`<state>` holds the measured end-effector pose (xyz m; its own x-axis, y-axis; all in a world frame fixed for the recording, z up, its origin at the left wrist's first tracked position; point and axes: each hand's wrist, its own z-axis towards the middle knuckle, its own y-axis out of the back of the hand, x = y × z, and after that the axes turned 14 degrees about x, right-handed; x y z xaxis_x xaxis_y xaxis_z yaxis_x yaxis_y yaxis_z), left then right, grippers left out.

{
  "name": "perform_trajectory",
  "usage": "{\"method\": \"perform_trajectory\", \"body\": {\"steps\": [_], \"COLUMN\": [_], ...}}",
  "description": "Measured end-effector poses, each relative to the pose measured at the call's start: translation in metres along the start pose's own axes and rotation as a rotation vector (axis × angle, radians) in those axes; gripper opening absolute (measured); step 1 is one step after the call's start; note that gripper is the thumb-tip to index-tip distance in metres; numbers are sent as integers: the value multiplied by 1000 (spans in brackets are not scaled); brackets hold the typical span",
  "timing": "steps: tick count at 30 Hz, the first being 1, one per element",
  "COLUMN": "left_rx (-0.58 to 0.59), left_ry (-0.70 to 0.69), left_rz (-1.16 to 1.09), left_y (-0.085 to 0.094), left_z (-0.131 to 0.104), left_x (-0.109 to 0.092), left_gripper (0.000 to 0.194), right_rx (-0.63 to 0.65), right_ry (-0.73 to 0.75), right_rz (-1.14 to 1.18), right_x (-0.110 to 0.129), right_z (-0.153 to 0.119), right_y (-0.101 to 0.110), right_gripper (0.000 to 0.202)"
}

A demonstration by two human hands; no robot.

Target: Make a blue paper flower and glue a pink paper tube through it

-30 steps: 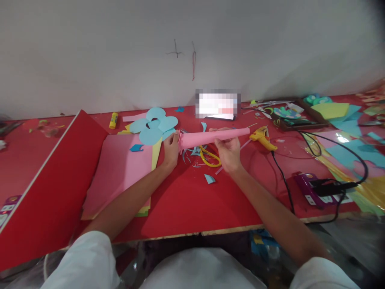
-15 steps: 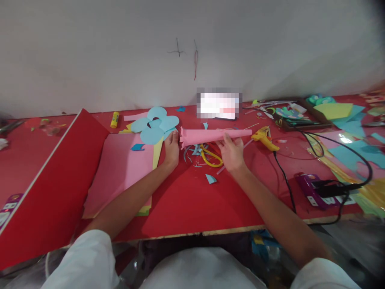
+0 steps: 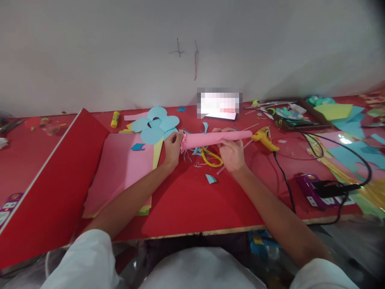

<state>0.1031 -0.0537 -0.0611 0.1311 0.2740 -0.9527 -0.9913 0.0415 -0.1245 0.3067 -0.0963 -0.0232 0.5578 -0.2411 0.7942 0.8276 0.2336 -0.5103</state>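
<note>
A long pink paper cone [image 3: 204,139] lies level in the air over the red table, its cut, frilled wide end to the left and its narrow end to the right. My left hand [image 3: 173,149] pinches the frilled edge. Around the middle of the cone, my right hand [image 3: 231,154] is closed, with fingers on its far and near sides. Below the cone are yellow-handled scissors [image 3: 212,163] and thin blue paper scraps. A blue petalled paper flower [image 3: 155,125] lies just beyond my left hand.
Pink sheets [image 3: 120,172] lie at left beside a raised red board [image 3: 57,180]. A yellow glue gun [image 3: 264,140] with a cord is right of the cone. A purple power strip [image 3: 315,192], a dark tray [image 3: 300,125] and a glue stick [image 3: 114,119] are around; a lit screen [image 3: 219,106] stands behind.
My left hand has taken hold of the cone's frilled end. The cone has turned a little, and my right hand's fingers now reach over its far side.
</note>
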Motion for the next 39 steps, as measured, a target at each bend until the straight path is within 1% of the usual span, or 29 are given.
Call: {"method": "perform_trajectory", "body": {"steps": [4,6,9,12,14,18,22,24,28,30,32,34,35,37,39], "left_rx": [-18,-22,-48,-64,-51,-23,-66,-58,-38,-38,-28,23,92,320,642], "left_ry": [-20,-23,-24,44,76,38,7,-20,-46,-55,-61,-85,-105,-166,-232], "left_rz": [48,57,13,-73,-110,-113,-47,-1,29,31,91,233,332,529,737], "left_y": [-1,-1,-2,-2,-2,0,2,2,0,0,2,4,4,0,-8], "left_z": [-1,-1,-1,-2,-2,-1,0,0,1,1,0,-3,-6,-16,-28], "left_x": [-4,-4,-3,-3,-2,2,4,3,0,0,0,-3,-6,-15,-26], "left_gripper": [59,58,58,57,56,53,55,56,61,62,60,57,54,48,35], "right_rx": [14,-22,-113,-168,-165,-92,-28,-17,-28,-54,-99,-173,-217,-270,-293], "right_ry": [9,-3,0,17,28,44,43,36,-46,-96,-100,-50,-21,-5,-16], "right_rz": [-25,-34,-2,49,63,52,20,3,-9,16,67,124,151,195,235], "right_x": [-9,-16,-25,-27,-26,-22,-18,-18,-24,-28,-29,-26,-24,-19,-16], "right_z": [0,0,2,4,5,4,3,1,-1,-1,2,6,8,11,13], "right_y": [6,11,19,24,25,20,14,12,11,15,21,30,34,41,44], "right_gripper": [36,39,43,43,42,44,44,44,49,50,47,42,40,35,30]}}
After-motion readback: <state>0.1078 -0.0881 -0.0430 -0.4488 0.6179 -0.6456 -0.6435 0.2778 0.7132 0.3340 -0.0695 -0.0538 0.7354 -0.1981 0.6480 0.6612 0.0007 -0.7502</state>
